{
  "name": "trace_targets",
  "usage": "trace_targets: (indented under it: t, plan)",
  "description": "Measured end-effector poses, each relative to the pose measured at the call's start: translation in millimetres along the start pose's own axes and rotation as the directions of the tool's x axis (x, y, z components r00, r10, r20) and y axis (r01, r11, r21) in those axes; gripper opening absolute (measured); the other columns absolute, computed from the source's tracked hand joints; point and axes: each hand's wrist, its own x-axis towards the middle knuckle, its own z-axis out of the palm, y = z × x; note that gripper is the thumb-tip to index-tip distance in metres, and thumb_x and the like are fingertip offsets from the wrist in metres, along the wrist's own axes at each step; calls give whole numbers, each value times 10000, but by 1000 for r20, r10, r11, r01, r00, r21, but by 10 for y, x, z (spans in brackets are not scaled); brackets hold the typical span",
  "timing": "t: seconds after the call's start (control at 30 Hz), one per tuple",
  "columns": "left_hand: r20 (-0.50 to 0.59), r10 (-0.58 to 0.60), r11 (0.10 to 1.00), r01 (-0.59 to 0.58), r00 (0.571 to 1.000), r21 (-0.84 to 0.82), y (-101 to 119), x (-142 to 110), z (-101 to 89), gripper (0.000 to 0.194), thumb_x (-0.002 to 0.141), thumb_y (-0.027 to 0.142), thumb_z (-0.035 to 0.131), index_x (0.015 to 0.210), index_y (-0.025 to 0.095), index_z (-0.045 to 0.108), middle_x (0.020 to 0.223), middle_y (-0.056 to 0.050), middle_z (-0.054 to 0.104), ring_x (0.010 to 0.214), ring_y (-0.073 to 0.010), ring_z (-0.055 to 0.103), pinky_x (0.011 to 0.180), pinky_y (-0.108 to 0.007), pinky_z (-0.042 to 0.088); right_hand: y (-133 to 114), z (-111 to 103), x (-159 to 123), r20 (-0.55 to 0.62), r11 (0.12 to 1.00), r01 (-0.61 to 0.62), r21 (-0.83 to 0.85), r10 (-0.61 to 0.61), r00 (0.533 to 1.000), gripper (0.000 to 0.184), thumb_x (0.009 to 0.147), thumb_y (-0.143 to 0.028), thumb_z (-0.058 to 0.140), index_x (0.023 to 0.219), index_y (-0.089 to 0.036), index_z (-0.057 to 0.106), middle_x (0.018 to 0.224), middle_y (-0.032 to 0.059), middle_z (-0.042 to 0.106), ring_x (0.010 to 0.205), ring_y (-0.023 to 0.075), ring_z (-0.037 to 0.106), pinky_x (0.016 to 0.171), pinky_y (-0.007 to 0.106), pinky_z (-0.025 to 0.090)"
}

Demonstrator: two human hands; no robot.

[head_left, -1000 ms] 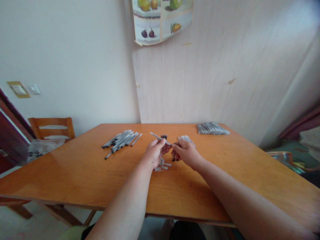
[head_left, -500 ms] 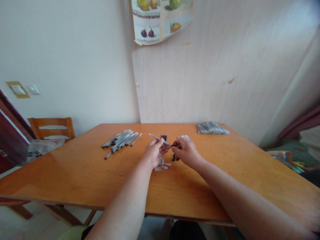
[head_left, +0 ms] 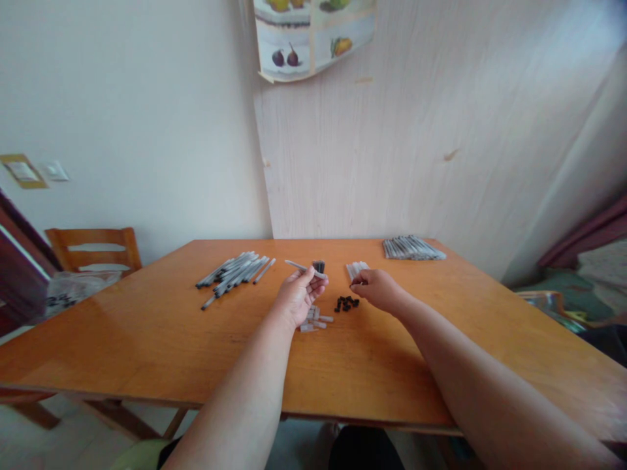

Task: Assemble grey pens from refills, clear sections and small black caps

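Observation:
My left hand (head_left: 298,294) is closed around a clear pen barrel (head_left: 296,265), which slants up to the left from between thumb and fingers. To the right, my right hand (head_left: 375,287) is pinched, with a small black pen plug (head_left: 352,286) showing dark at its fingertips. Just below those fingers lies a little heap of black pen plugs (head_left: 347,304). White pen caps (head_left: 318,320) are scattered beside the left wrist. Behind the right fingers several clear tubes (head_left: 356,269) lie side by side, partly covered. Beyond the left fingertips is a bundle of dark refills (head_left: 319,266).
A loose pile of pens (head_left: 238,274) lies to the left on the wooden table (head_left: 147,333). At the far right is a flat pack of pens (head_left: 413,248). A chair (head_left: 98,251) with a plastic bag (head_left: 73,287) stands at the left, and a wall rises behind the table.
My right hand has moved away from the barrel's end to the right, uncovering the heap of black plugs. The left hand still holds the barrel; the view has shifted slightly.

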Motion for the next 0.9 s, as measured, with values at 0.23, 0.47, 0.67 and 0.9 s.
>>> trace_targets:
  t: [0.23,0.47,0.67,0.9]
  plan:
    - [-2,-8,1000,8,1000,19,-5,-2,-5,132,889,240,603,859,112,607,810,-124,719,711,-142,692,612,-204,524,132,39,60,93,985,-67,-159,83,992,167,770,-300,622,815,-201,748,795,53,702,742,170,605,627,258,365]
    - [-10,-18,999,18,1000,34,0,-4,0,131,890,235,600,850,111,608,809,-124,720,700,-138,688,605,-202,520,163,93,78,141,975,-79,-207,110,984,199,782,-356,618,802,-206,747,771,47,693,704,168,594,585,265,341]
    - [-13,-20,999,20,1000,36,5,-12,11,133,890,238,601,852,111,611,818,-128,722,700,-140,690,607,-204,519,176,89,68,148,973,-51,-226,86,985,222,796,-357,590,793,-200,746,766,53,693,695,166,592,575,266,331]
    - [-15,-20,999,20,1000,29,7,-9,15,126,884,237,608,841,119,602,805,-117,720,695,-138,689,601,-202,516,151,82,47,119,970,-49,-237,79,990,249,814,-359,550,729,-196,717,741,55,679,667,161,575,560,261,313]
